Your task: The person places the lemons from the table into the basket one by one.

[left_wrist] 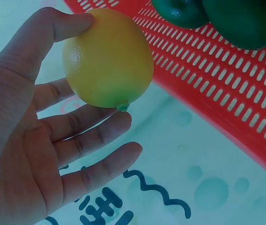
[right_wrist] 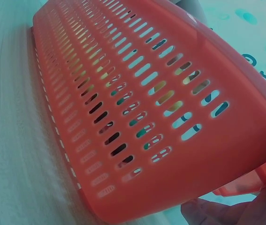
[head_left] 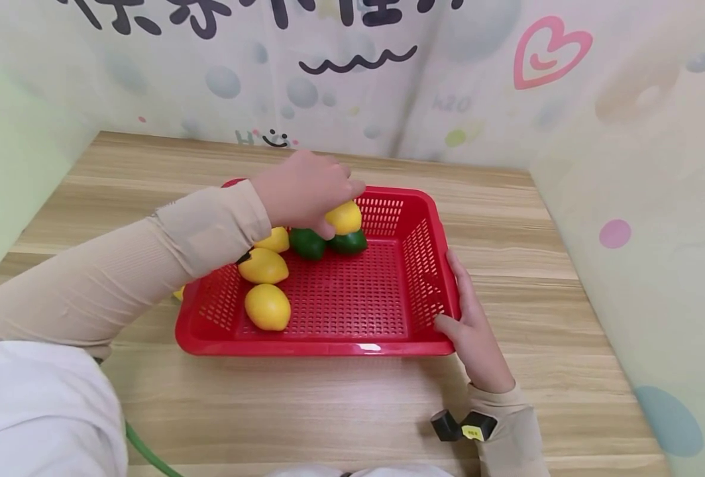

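Observation:
A yellow lemon (head_left: 344,218) is pinched between the thumb and fingers of my left hand (head_left: 305,189), over the far side of a red plastic basket (head_left: 328,348). The left wrist view shows the lemon (left_wrist: 109,61) with its greenish tip, and the other fingers spread behind it. Beneath that hand, two dark green fruits (head_left: 308,244) lie in the basket. Several more lemons (head_left: 268,307) line its left side, partly hidden by my left arm. My right hand (head_left: 478,338) grips the basket's right rim. In the right wrist view the slotted basket wall (right_wrist: 137,93) covers most of that hand.
The basket stands on a wood-grain table (head_left: 305,404). A patterned wall covering (head_left: 340,99) rises behind the table and along its sides. A yellow bit (head_left: 178,293) peeks out left of the basket. A green cord (head_left: 150,457) hangs at the front left.

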Tool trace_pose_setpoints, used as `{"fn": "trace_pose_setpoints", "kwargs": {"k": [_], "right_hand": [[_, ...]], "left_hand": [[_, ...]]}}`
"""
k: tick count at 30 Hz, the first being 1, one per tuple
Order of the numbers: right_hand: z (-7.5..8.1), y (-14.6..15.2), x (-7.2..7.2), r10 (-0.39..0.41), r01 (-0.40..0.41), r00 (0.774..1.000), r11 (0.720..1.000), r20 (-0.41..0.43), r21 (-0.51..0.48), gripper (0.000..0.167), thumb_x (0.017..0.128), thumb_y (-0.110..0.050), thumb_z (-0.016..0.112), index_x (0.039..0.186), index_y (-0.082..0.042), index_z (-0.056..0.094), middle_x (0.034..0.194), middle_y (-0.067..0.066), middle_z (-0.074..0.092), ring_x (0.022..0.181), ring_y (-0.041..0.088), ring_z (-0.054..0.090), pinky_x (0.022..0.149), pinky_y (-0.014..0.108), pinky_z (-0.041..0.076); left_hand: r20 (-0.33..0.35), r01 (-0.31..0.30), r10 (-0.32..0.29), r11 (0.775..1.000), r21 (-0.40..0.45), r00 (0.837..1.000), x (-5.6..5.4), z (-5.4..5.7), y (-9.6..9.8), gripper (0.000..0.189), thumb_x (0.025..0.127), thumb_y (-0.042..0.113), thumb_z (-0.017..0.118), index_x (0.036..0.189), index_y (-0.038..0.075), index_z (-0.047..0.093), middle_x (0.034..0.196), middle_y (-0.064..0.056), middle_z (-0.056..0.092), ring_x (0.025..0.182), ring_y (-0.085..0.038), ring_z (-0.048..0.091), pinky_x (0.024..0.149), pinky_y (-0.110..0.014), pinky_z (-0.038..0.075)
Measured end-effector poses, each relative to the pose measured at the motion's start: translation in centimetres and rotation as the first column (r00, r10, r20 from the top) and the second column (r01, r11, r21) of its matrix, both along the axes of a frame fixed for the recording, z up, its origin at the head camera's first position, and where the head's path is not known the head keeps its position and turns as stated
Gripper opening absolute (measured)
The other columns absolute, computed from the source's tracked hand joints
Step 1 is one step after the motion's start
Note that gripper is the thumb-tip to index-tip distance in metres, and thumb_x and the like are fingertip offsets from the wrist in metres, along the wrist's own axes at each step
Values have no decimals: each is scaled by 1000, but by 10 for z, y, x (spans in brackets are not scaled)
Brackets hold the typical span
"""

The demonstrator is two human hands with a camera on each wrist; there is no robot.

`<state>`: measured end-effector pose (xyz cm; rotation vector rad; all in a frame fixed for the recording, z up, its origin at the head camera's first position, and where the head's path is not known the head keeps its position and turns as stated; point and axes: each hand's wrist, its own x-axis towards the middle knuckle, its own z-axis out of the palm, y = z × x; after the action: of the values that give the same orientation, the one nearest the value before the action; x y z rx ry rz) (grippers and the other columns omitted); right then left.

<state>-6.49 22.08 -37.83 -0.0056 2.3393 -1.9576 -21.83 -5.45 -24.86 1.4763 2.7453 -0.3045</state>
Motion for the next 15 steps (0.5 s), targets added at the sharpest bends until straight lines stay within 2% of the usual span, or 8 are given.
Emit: {"fn": "trace_pose_setpoints", "kwargs": {"k": [7,15], "right_hand": [[-1,0,1,-4,4,1000,1000,2,2,98,90,15,49,164,-40,18,166,-7,21,142,33,35,91,32,57],[-1,0,1,-2,2,1000,1000,2,2,97,90,15,47,164,-41,18,167,-7,21,141,33,36,92,31,57]], "left_hand": [[14,7,-7,999,-38,1000,-5,-6,8,53,83,42,86,119,9,65,99,-8,70,89,-26,64,68,-39,56],[20,25,-24,999,-39,1000,-8,-11,16,51,84,43,84,119,10,65,102,-9,69,90,-26,64,68,-41,56]]}}
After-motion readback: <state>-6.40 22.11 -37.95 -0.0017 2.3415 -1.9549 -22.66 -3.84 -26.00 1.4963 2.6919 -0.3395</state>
